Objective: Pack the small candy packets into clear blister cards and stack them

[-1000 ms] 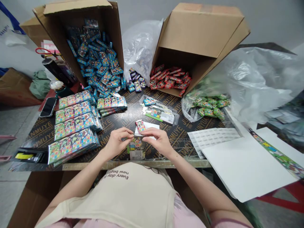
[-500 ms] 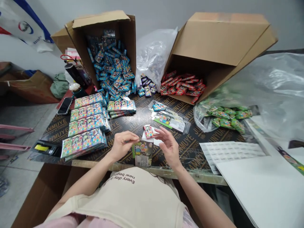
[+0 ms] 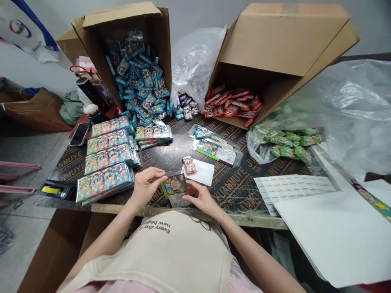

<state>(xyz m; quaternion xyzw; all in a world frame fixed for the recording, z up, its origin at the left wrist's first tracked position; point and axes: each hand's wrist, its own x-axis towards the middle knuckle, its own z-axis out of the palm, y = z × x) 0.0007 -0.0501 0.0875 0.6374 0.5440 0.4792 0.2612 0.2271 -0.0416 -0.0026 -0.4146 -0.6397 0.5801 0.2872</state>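
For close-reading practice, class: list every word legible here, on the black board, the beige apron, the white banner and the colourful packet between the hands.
Black plywood board: "JUNMUYE", repeated
Beige cloth apron: "Every day", "new begi", upside down, rest hidden
White banner: round logo, too blurred to read
Colourful printed packet: print too small to read

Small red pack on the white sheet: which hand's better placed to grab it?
Right, likely: right hand sits just below the pack, left hand farther off, pinching the printed packet's top edge.
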